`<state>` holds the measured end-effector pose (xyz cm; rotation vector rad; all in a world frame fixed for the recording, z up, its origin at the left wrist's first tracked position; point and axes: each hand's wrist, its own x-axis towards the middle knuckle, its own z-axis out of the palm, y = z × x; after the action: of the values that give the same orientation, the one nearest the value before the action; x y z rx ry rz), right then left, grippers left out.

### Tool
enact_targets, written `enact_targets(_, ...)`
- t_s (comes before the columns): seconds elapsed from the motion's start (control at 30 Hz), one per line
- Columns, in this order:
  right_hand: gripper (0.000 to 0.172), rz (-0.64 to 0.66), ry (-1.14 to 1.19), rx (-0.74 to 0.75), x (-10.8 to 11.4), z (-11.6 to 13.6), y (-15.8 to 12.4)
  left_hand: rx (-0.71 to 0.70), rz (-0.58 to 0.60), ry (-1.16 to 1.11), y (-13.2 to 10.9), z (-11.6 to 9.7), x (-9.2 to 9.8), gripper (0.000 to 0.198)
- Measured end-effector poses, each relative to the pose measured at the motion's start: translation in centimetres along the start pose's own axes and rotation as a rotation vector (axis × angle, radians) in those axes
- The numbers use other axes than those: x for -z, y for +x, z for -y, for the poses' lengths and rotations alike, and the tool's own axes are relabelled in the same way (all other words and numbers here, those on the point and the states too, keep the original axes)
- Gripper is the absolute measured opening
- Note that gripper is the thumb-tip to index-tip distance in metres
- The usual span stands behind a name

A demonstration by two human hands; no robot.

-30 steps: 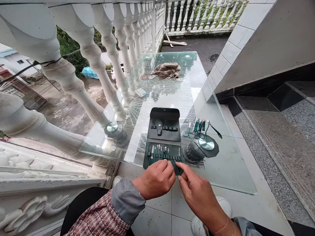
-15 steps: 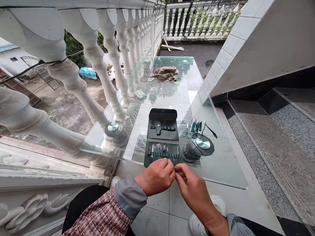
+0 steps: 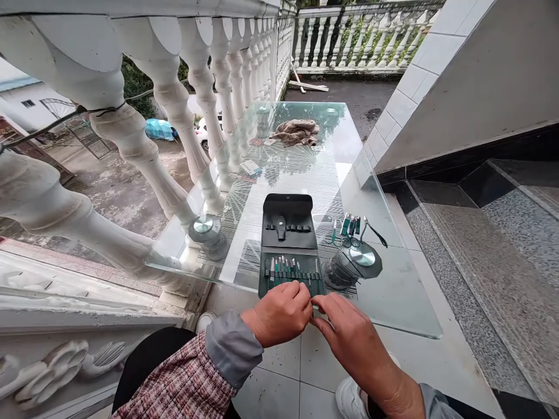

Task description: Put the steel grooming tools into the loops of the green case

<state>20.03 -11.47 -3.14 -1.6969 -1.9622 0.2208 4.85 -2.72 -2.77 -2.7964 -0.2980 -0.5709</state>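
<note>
A dark green manicure case (image 3: 288, 237) lies unfolded over the near edge of the glass table. Several slim manicure tools (image 3: 286, 266) stand in the loops of its lower half, and the upper loops hold nothing. My left hand (image 3: 282, 311) is closed at the case's lower edge, its fingertips pressed together on it. Close against those fingertips is my right hand (image 3: 349, 329), thumb and forefinger curved around a small spot at the case's lower right. What lies between them is hidden. Scissors (image 3: 334, 234), nail clippers (image 3: 349, 224) and a curved nipper (image 3: 372, 231) lie to the right.
The glass table (image 3: 406, 297) rests on round metal-capped legs (image 3: 208, 233). A crumpled brown cloth (image 3: 297, 132) and a small box (image 3: 250, 168) lie farther back. White balusters (image 3: 152, 128) run along the left. Stone steps (image 3: 476, 233) rise on the right.
My right hand's thumb has dropped away from the forefinger, and the hand has turned slightly. My left hand stays at the case's edge. The case's lower part has shifted slightly right.
</note>
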Motion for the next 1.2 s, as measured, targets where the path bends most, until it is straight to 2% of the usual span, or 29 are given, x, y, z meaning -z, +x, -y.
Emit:
enact_targets(0.27,0.016,0.090,0.037,-0.066,1.0,0.0,0.6,0.007,0.008,-0.010,-0.1,0.0,0.0,0.018)
enact_targets(0.6,0.011,0.027,0.001,-0.128,0.1,-0.8,1.4,0.000,0.016,-0.010,-0.1,-0.1,-0.1,0.017)
enact_targets(0.8,0.018,0.095,0.120,-0.180,0.7,-1.5,1.9,-0.005,-0.006,0.023,-0.1,0.0,0.2,0.018)
enact_targets(1.0,0.007,0.129,0.139,-0.248,1.1,-1.2,2.7,-0.003,-0.019,0.034,-0.1,-0.1,0.1,0.017)
enact_targets(1.2,0.008,0.162,0.113,-0.223,1.3,-0.9,3.0,0.018,-0.040,0.018,-0.1,-0.1,0.0,0.018)
